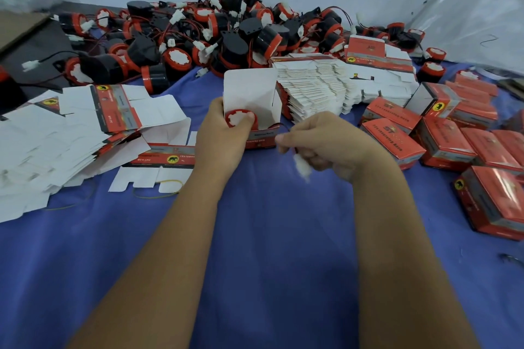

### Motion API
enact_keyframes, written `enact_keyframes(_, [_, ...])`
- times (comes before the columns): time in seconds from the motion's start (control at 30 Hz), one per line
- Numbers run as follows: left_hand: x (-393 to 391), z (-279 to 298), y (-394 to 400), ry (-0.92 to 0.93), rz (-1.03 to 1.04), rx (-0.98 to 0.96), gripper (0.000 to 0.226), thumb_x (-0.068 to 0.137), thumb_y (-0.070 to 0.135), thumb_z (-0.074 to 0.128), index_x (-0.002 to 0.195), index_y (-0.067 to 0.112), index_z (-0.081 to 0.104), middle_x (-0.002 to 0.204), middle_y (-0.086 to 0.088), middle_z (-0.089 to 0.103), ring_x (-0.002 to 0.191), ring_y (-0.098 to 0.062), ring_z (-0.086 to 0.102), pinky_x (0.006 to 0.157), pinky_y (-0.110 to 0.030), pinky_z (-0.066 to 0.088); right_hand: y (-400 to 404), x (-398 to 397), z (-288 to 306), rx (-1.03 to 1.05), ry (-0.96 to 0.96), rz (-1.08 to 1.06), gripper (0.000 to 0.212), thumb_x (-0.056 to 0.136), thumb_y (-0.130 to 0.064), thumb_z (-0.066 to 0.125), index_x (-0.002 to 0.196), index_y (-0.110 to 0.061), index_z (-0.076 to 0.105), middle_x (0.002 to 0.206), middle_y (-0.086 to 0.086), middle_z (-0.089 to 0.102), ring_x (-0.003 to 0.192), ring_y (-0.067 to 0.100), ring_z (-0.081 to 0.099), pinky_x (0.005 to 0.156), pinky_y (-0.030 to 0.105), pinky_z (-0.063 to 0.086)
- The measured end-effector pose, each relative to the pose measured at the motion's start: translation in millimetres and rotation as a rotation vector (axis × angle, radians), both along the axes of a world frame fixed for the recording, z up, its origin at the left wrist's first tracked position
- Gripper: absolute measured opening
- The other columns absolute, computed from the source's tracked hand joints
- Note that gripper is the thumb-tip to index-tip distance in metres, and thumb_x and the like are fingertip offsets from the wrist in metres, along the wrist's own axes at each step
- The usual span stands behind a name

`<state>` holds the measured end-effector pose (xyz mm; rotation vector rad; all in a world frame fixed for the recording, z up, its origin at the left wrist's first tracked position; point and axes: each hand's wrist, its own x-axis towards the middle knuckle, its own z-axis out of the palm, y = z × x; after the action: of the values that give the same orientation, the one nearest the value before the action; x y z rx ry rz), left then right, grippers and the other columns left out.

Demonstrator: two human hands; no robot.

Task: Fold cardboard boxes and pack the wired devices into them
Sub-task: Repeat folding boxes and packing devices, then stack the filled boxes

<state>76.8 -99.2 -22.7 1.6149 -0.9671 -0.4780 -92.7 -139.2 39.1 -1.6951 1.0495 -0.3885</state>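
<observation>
An open red-and-white cardboard box [255, 93] stands at the middle of the blue cloth, its white lid flap up. A red-rimmed wired device [239, 117] sits in its mouth. My left hand [224, 133] grips the box's left side, thumb pressing on the device. To the right, my right hand [320, 142] pinches the device's wire and its blurred white connector [302, 166], just outside the box. A thin red wire runs from the box to that hand.
A heap of black-and-red wired devices [215, 34] lies at the back. Flat box blanks lie at the left [85, 133] and in a stack [314, 85] behind the box. Closed red boxes [442, 133] crowd the right side. Bare blue cloth [269, 235] spreads in front.
</observation>
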Motion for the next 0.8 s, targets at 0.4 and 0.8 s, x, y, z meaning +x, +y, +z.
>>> enact_keyframes(0.4, [-0.3, -2.4, 4.1, -0.006, -0.149, -0.053, 0.031, 0.095, 0.023, 0.058, 0.115, 0.046, 0.05, 0.101, 0.032, 0.061, 0.095, 0.016, 0.058, 0.074, -0.005, 0.046, -6.5, 58.2, -9.6, -0.649, -0.02, -0.374, 0.016, 0.09, -0.028, 0.068, 0.079, -0.016, 0.071, 0.082, -0.007, 0.051, 0.079, 0.008, 0.049, 0.068, 0.023, 0.036])
enact_keyframes(0.8, [-4.1, 2.0, 3.6, 0.039, -0.114, -0.085, 0.042, 0.091, 0.018, 0.059, 0.121, 0.044, 0.044, 0.099, 0.032, 0.059, 0.09, 0.021, 0.055, 0.075, -0.006, 0.043, -6.7, 40.2, -34.0, -0.943, 0.128, -0.269, 0.015, 0.081, -0.019, 0.077, 0.073, -0.009, 0.071, 0.109, 0.004, 0.042, 0.107, 0.024, 0.04, 0.081, 0.025, 0.035])
